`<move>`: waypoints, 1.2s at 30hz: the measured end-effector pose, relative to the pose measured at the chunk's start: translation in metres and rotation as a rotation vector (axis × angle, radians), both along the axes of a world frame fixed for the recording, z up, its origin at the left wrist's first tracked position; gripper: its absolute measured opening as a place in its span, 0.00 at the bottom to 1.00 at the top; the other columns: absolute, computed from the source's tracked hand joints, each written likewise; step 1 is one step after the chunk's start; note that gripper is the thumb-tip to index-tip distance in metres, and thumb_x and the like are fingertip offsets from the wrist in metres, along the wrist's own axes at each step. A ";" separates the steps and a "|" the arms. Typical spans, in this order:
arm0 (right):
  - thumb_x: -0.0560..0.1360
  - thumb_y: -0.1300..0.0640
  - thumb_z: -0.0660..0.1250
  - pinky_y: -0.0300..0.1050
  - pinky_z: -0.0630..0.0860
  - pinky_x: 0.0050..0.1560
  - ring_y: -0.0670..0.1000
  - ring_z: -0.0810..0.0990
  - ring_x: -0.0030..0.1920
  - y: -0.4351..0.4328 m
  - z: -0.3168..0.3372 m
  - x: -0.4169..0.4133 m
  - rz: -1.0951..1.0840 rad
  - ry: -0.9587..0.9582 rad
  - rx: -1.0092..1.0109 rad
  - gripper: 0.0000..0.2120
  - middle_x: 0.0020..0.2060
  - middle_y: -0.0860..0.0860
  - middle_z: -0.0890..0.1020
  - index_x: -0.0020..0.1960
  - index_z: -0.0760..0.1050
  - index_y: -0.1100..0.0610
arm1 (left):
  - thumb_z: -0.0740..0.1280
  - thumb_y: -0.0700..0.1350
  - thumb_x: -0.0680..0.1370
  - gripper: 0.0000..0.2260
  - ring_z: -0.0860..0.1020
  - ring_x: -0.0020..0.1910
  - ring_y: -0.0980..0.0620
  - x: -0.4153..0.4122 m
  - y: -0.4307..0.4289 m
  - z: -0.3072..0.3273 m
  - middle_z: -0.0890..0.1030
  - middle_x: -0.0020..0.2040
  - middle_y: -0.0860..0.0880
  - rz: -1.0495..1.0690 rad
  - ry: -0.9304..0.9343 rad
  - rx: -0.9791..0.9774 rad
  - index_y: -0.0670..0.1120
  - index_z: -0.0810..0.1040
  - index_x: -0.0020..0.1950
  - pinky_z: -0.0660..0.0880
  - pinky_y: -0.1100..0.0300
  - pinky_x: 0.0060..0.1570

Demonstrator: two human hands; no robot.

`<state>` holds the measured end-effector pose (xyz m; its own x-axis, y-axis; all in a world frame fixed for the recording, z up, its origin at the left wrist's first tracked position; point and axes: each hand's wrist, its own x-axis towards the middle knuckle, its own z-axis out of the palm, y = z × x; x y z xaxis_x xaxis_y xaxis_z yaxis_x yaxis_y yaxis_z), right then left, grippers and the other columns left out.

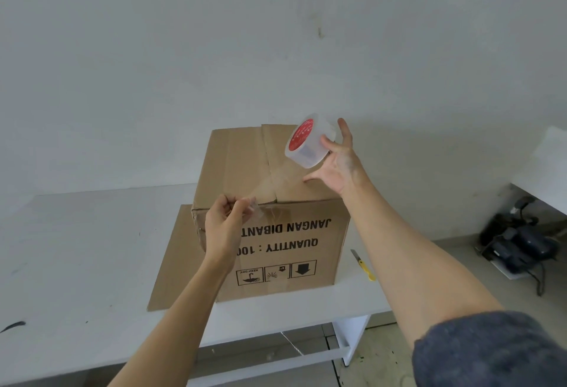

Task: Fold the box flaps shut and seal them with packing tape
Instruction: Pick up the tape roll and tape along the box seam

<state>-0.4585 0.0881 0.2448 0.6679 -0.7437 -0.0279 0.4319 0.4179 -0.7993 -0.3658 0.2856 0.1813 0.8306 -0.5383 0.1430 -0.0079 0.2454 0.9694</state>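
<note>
Nearest us, our left hand (225, 221) pinches the free end of the clear tape (270, 184) at the box (270, 233)'s near top edge, while our right hand (336, 161) holds the tape roll (306, 144) above the closed flaps, fingers spread around it. The stretched strip could twist or drift off the centre seam (270, 162) if our pull goes slack.

I am seeing a brown box (270, 202) showing black print, a clear tape roll (306, 144) bearing a red label, a yellow cutter (363, 265), a white table (76, 248) and a grey-blue sleeve (491, 353).
</note>
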 end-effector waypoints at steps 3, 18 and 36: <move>0.77 0.64 0.64 0.87 0.46 0.56 0.62 0.68 0.62 0.000 0.001 0.000 -0.008 0.006 -0.005 0.34 0.55 0.49 0.73 0.72 0.57 0.35 | 0.69 0.39 0.75 0.06 0.79 0.41 0.51 -0.004 -0.002 -0.002 0.76 0.34 0.49 0.032 -0.037 0.010 0.42 0.74 0.39 0.76 0.61 0.47; 0.74 0.48 0.68 0.85 0.44 0.56 0.66 0.62 0.71 0.002 0.016 0.013 -0.025 0.127 0.013 0.26 0.68 0.54 0.71 0.69 0.66 0.54 | 0.70 0.39 0.74 0.05 0.79 0.56 0.59 -0.015 -0.004 -0.010 0.82 0.43 0.44 0.038 -0.149 0.022 0.40 0.75 0.43 0.73 0.63 0.53; 0.72 0.56 0.62 0.53 0.68 0.53 0.54 0.75 0.48 0.003 0.034 0.030 0.145 0.328 -0.300 0.18 0.52 0.54 0.79 0.60 0.75 0.61 | 0.70 0.38 0.75 0.05 0.79 0.58 0.58 -0.024 -0.007 -0.013 0.82 0.43 0.46 0.076 -0.076 -0.085 0.41 0.76 0.42 0.74 0.71 0.49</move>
